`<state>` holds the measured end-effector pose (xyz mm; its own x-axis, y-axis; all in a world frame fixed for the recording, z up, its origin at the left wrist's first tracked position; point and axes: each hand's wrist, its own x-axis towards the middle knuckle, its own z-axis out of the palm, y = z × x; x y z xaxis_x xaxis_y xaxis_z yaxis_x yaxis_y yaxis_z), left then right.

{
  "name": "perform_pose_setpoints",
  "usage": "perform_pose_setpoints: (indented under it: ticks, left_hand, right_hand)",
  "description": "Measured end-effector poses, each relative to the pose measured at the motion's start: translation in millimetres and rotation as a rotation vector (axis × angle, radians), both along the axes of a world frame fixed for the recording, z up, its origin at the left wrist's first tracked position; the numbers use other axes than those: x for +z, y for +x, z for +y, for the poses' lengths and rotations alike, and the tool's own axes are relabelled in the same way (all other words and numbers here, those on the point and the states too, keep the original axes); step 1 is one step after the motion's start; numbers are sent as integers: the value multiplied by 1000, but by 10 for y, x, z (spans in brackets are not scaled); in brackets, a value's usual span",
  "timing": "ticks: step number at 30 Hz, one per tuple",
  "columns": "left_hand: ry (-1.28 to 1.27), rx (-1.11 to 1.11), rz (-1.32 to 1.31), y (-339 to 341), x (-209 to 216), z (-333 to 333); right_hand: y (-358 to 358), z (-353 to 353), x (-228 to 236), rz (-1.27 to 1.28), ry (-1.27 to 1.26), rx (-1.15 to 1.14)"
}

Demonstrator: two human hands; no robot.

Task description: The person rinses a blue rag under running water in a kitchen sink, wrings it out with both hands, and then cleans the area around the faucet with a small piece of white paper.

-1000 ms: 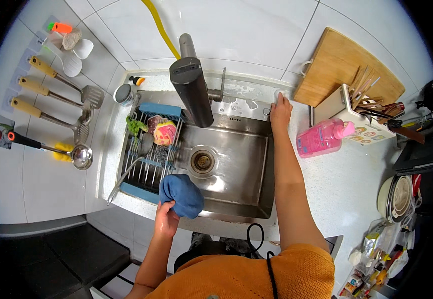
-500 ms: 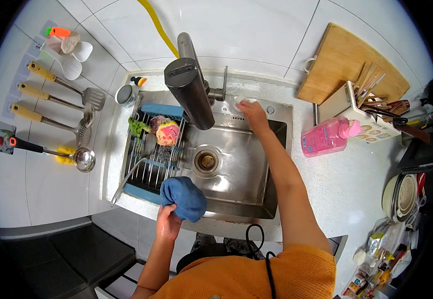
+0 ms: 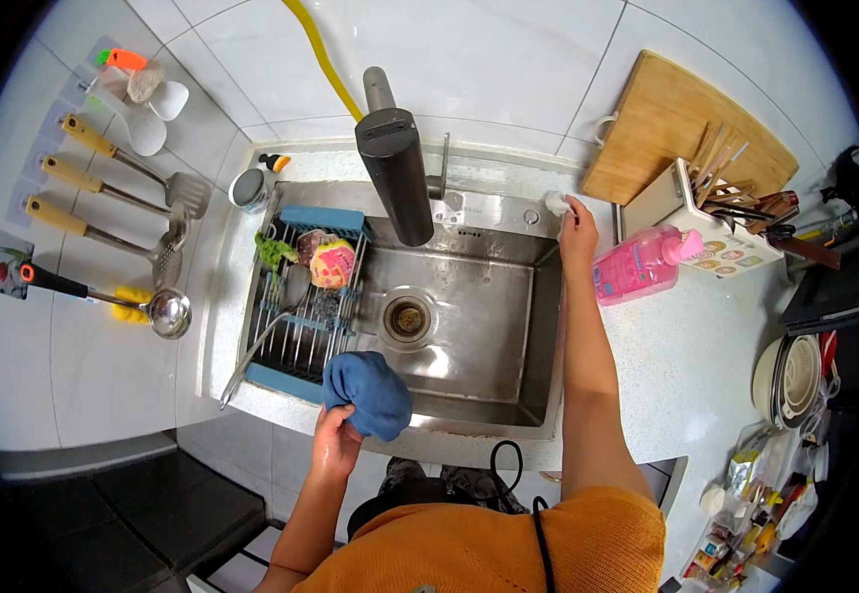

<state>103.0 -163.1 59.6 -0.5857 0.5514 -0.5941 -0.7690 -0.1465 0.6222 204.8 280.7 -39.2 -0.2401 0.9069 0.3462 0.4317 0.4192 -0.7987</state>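
Observation:
My left hand (image 3: 338,435) grips a bunched blue cloth (image 3: 370,395) just over the front edge of the steel sink (image 3: 489,306). At the sink's back right corner, my right hand (image 3: 577,232) is closed on a small crumpled white piece (image 3: 556,203), perhaps tissue or cloth. The piece touches the rim beside the counter. To the left in the sink sits a drying rack (image 3: 301,381) holding a pink and yellow sponge (image 3: 331,265), some greens (image 3: 273,249) and a dark wire scourer (image 3: 325,304).
A black faucet (image 3: 395,178) rises behind the basin. Right of my right arm stand a pink soap bottle (image 3: 642,267), a utensil holder (image 3: 661,198) and a wooden cutting board (image 3: 676,128). Ladles and spatulas (image 3: 187,193) hang on the left wall. A small jar (image 3: 248,190) stands back left.
My right hand has moved right along the sink's back rim, from beside the faucet to the corner, with the white piece. My left hand and the blue cloth have hardly moved.

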Motion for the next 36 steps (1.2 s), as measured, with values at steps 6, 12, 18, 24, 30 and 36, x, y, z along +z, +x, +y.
perform_pose_setpoints:
  ticks: [6,12,18,24,30,36]
  left_hand:
    - [5,-5,-4,11,-53,-59]
    - [60,9,-38,1,-27,-45]
    - [46,64,-16,-18,80,-94]
    - [31,83,-47,-44,35,-251]
    - [83,67,-54,-25,13,-290]
    - [84,86,-46,-35,12,-356]
  right_hand:
    - [-384,-55,-217,-263,89,92]
    - [-896,-525,-98,-348,108,447]
    - [-1074,-847,-290,-61,-249,515]
    - [-894,-1162,-166,873,-1470,453]
    - [-809,-1247,-103,877,-1390,460]
    - [-738,-1231,179,323,-933,287]
